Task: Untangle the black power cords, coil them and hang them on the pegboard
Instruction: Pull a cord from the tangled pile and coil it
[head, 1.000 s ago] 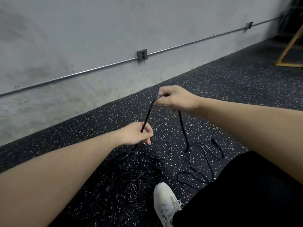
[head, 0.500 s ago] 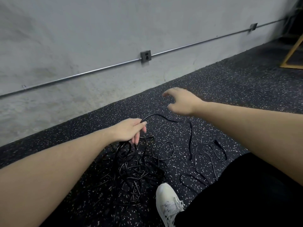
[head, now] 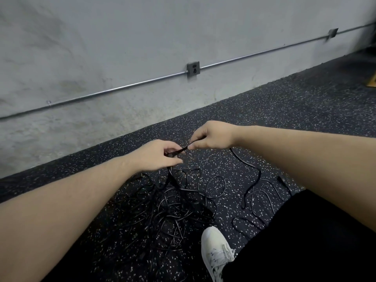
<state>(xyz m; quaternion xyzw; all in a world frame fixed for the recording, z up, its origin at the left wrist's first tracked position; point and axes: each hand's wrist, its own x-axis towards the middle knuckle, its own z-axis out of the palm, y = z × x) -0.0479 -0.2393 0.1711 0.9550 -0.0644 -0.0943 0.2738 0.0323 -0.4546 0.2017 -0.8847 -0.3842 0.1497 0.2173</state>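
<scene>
**Hands pinching one black cord above the big tangle**

Cords are lying in a messy black pile [head: 162, 212] on the speckled floor [head: 284, 110], just in front of my view. I am seeing both hands out over that pile, close to each other but not touching.

The left hand [head: 156, 155] is curling its fingers around a cord [head: 179, 151]. The cord is dropping down from under this hand into the tangle below. The right hand [head: 211, 135] is pinching the same cord between its thumb and first finger, just beside the left hand. A short bit of cord is stretching between the two hands. I cannot tell if that bit is the plug end or just the middle of the cord, since it is small and dark.

More loose cord [head: 254, 190] is snaking over the floor under the right arm, a little apart from the main pile. It is making a few open loops there.

A white shoe [head: 215, 249] is resting at the near edge of the tangle, and a black trouser leg [head: 305, 237] is filling the lower right corner.

A grey wall [head: 122, 47] is standing behind the floor. A thin metal pipe [head: 122, 88] is running along it, with a dark outlet box [head: 193, 69] sitting on the pipe.
</scene>
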